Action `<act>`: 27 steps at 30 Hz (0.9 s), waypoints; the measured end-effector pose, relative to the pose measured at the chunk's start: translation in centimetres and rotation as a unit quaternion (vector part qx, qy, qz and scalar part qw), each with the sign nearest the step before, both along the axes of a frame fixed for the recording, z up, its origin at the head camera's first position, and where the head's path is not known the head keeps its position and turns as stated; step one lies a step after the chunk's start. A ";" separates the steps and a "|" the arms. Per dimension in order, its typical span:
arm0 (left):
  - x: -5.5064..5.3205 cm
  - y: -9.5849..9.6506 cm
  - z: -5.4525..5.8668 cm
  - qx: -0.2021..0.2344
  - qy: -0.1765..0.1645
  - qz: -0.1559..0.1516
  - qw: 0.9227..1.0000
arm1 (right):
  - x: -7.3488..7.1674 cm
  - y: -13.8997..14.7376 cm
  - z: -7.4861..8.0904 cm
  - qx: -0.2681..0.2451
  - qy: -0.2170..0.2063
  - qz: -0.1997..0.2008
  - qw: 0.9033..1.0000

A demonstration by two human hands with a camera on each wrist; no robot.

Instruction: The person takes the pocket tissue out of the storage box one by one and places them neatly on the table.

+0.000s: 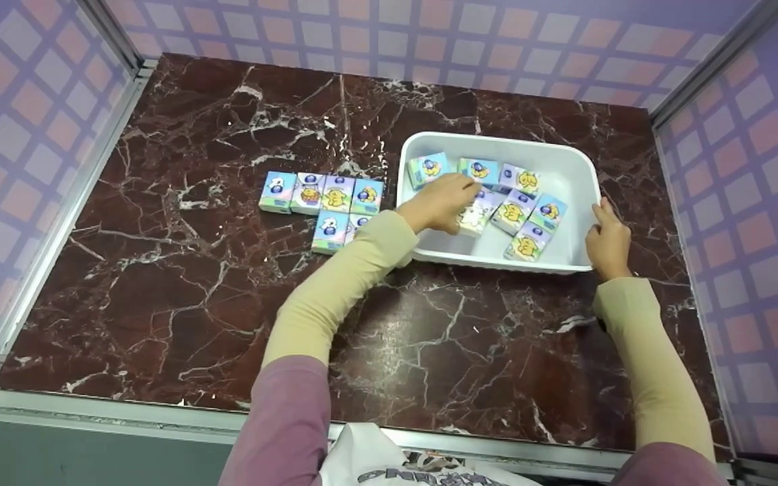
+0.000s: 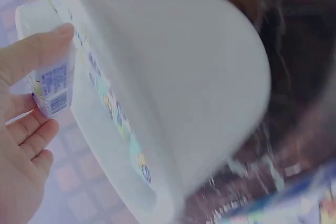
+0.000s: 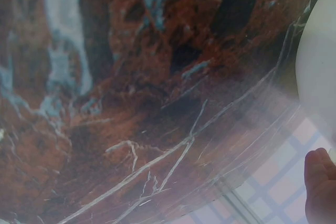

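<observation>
Checked panels [image 1: 389,34] border the back and sides of a dark marble table [image 1: 179,304], which leaves broad room in front of the white basin [image 1: 573,233] and left of the loose packs; the right-hand strip is narrower. The right wrist view takes in mostly marble, with only fingertips and a sliver of basin. The right hand [image 1: 610,241] touches the basin's right rim; whether its fingers curl round it, I cannot tell. The left hand [image 1: 439,204] reaches over the left rim, and only its wrist view shows thumb and fingers pinching a small pack [image 2: 54,77], barcode visible. Other packs [image 1: 527,244] lie inside; bare floor shows at the basin's right end. Six packs [image 1: 337,196] sit left of it, the nearest just beside its wall.
</observation>
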State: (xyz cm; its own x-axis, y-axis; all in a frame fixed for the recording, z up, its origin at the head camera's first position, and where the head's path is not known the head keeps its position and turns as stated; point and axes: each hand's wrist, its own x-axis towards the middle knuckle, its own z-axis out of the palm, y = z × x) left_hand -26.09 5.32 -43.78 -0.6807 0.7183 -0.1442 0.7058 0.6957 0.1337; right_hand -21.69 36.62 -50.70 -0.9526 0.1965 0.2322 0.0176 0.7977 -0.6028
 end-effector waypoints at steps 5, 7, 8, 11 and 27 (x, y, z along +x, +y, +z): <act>-0.6 -2.5 0.6 0.036 -0.007 0.024 0.999 | 0.1 0.0 0.1 0.001 -0.007 -0.005 1.000; -0.8 -3.6 0.7 0.049 -0.005 0.032 0.998 | 0.1 -0.1 0.1 0.001 -0.009 -0.005 1.000; -0.8 -4.2 0.8 0.054 -0.005 0.036 0.998 | 0.1 -0.1 0.1 0.001 -0.010 -0.005 1.000; -0.9 -5.8 0.9 0.069 -0.006 0.050 0.996 | 0.1 -0.1 0.1 0.000 -0.013 -0.005 1.000; 0.7 -14.4 0.0 0.113 -0.005 0.095 0.989 | 0.1 -0.1 0.1 0.001 -0.004 -0.001 1.000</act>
State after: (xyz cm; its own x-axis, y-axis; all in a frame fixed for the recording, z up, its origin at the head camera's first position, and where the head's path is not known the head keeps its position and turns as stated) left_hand -25.37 -9.06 -43.81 -0.8055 0.5926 -0.0009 0.5637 0.7667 0.3072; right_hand -21.62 36.57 -50.62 -0.9541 0.1976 0.2249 0.0236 0.7985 -0.6016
